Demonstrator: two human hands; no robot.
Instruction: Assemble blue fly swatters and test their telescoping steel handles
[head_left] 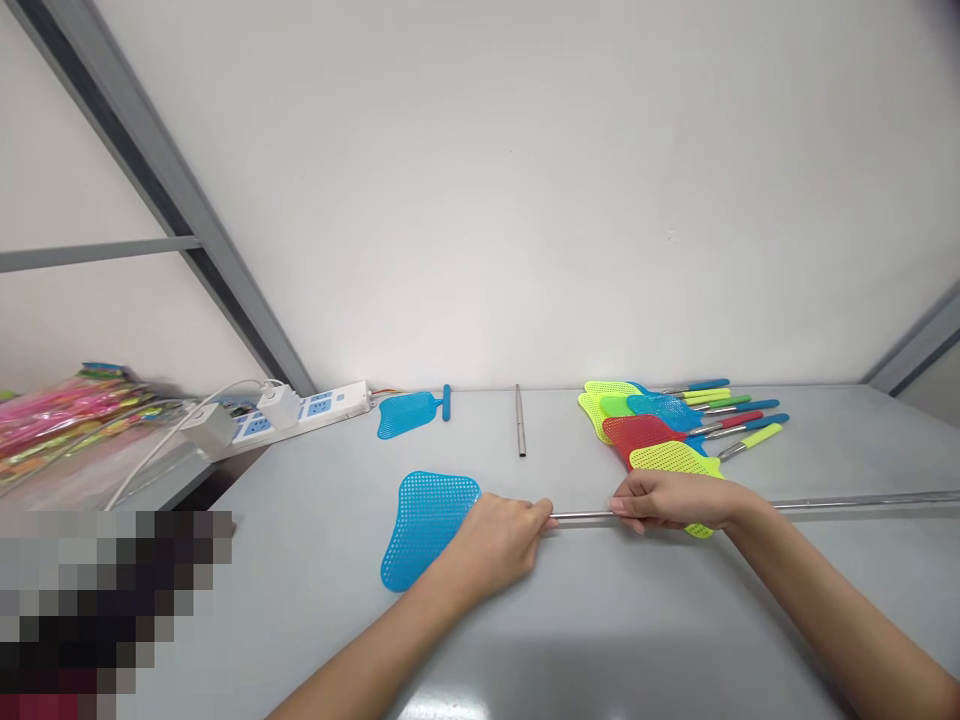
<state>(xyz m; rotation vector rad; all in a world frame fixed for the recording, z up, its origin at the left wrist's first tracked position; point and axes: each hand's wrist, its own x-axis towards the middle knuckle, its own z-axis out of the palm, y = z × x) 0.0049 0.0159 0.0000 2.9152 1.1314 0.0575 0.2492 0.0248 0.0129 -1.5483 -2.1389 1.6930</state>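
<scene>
A blue fly swatter head (pixel 424 525) lies flat on the grey table (pixel 600 620) in front of me. My left hand (pixel 499 540) is closed around the neck where the head meets a thin metal rod (pixel 581 515). My right hand (pixel 667 498) is closed on the same rod a little farther right. The rod runs on to the right past my wrist, a long extended shaft (pixel 862 500) reaching the frame's edge.
A pile of several coloured fly swatters (pixel 660 425) lies at the back right. A loose short metal rod (pixel 519 420) and a small blue swatter (pixel 411 412) lie at the back centre. A white power strip (pixel 300 412) with plugs sits back left, beside packaged swatters (pixel 67 420).
</scene>
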